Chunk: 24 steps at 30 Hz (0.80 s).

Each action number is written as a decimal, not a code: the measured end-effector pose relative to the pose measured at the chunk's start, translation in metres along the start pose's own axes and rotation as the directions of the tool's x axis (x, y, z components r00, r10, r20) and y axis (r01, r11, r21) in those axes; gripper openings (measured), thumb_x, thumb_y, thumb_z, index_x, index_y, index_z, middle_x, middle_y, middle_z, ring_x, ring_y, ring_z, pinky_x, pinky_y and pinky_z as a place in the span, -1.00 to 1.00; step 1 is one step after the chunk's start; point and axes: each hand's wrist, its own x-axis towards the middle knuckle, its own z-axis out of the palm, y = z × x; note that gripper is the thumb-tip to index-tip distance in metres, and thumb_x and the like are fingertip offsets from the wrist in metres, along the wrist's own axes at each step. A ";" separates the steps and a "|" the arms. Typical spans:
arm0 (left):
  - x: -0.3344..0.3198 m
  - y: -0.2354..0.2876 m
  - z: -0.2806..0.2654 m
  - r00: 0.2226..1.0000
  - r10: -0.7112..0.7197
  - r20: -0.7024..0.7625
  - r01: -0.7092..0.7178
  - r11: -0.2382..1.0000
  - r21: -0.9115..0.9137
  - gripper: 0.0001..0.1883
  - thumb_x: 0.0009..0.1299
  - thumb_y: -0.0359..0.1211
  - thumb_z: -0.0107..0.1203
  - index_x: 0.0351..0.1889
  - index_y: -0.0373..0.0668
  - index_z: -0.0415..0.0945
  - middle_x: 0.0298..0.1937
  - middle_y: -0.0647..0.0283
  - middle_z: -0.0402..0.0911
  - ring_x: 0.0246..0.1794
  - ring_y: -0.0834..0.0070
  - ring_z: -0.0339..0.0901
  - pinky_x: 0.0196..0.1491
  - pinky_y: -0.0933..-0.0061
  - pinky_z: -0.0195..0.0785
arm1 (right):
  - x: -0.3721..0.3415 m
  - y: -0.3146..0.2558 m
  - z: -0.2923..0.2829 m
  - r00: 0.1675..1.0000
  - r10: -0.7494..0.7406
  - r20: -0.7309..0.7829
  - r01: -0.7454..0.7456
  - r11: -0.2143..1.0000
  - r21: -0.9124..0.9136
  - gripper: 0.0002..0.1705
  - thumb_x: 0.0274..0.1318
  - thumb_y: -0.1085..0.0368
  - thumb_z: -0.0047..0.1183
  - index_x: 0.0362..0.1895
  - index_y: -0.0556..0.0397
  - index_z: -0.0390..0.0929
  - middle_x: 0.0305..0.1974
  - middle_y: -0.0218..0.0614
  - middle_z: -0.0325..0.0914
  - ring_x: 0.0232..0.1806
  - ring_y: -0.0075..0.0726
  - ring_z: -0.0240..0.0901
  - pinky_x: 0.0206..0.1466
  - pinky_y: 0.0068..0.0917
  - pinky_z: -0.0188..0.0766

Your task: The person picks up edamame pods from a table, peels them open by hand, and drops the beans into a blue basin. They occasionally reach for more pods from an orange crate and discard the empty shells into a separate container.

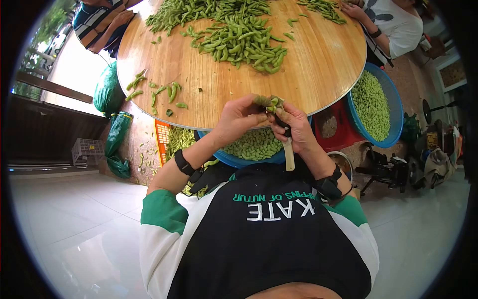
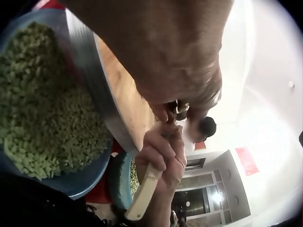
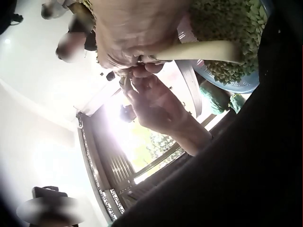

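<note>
Over the near table edge, my left hand pinches a green soybean pod between thumb and fingers. A brownish-green covering shows at its fingertips. Close against it, my right hand grips a knife with a cream handle; the handle points back toward my body and the blade is mostly hidden by the fingers. In the left wrist view the knife handle sticks out below the right hand. The right wrist view shows the left hand meeting the right at the fingertips.
A large pile of pods lies on the round wooden table, with loose pods at its left. Below my hands sits a blue basin of shelled beans; another basin stands right. An orange crate is at left. Two people sit opposite.
</note>
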 end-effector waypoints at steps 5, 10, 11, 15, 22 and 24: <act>0.003 0.004 -0.007 0.994 0.107 0.011 -0.098 0.859 0.502 -0.84 0.25 -0.53 0.15 -0.20 -0.29 0.53 -0.38 0.27 0.51 -0.39 0.55 0.49 -0.32 0.54 0.35 | 0.000 0.008 -0.002 1.000 0.011 0.014 -0.009 0.994 -0.113 -0.71 0.30 0.31 -0.09 0.06 0.11 0.40 -0.35 -0.34 0.47 -0.62 -0.64 0.21 -0.69 -0.73 0.11; 0.004 -0.002 -0.007 0.986 0.165 -0.025 -0.125 0.830 0.543 -0.86 0.24 -0.54 0.14 -0.23 -0.28 0.52 -0.40 0.27 0.50 -0.42 0.55 0.47 -0.33 0.56 0.34 | -0.009 0.010 -0.006 1.000 0.002 0.025 0.009 0.914 -0.406 -0.71 0.29 0.35 -0.11 0.06 0.13 0.41 -0.37 -0.35 0.48 -0.61 -0.67 0.21 -0.66 -0.71 0.11; 0.003 -0.002 -0.006 0.986 0.157 -0.061 -0.109 0.873 0.475 -0.87 0.26 -0.53 0.12 -0.23 -0.28 0.50 -0.40 0.29 0.51 -0.43 0.58 0.44 -0.34 0.57 0.33 | -0.015 0.008 -0.003 0.999 0.025 0.042 -0.001 0.868 -0.496 -0.69 0.27 0.34 -0.08 0.07 0.13 0.41 -0.39 -0.38 0.50 -0.59 -0.69 0.23 -0.61 -0.71 0.14; -0.001 0.003 -0.008 0.992 -0.097 -0.079 0.114 0.960 0.256 -0.90 0.32 -0.50 0.08 -0.22 -0.26 0.47 -0.37 0.37 0.53 -0.44 0.69 0.39 -0.38 0.62 0.29 | -0.024 0.011 -0.006 0.979 -0.108 0.173 0.203 0.595 -0.778 -0.65 0.28 0.36 -0.09 0.13 0.13 0.38 -0.40 -0.42 0.49 -0.59 -0.73 0.19 -0.59 -0.72 0.09; -0.002 -0.008 -0.009 0.990 -0.123 -0.062 0.132 0.977 0.167 -0.91 0.35 -0.46 0.08 -0.23 -0.26 0.48 -0.40 0.41 0.50 -0.47 0.75 0.37 -0.44 0.68 0.23 | -0.020 0.004 -0.012 0.990 -0.128 0.051 0.125 0.675 -0.728 -0.58 0.32 0.30 -0.15 0.23 0.13 0.30 -0.42 -0.43 0.46 -0.57 -0.71 0.19 -0.59 -0.71 0.10; -0.005 -0.007 -0.005 0.973 -0.220 -0.064 0.225 0.969 0.101 -0.91 0.36 -0.45 0.07 -0.23 -0.26 0.49 -0.42 0.41 0.50 -0.51 0.75 0.34 -0.48 0.70 0.20 | -0.018 0.000 -0.009 0.997 -0.076 0.024 0.077 0.845 -0.529 -0.54 0.36 0.26 -0.22 0.28 0.14 0.22 -0.40 -0.38 0.44 -0.60 -0.67 0.17 -0.61 -0.71 0.11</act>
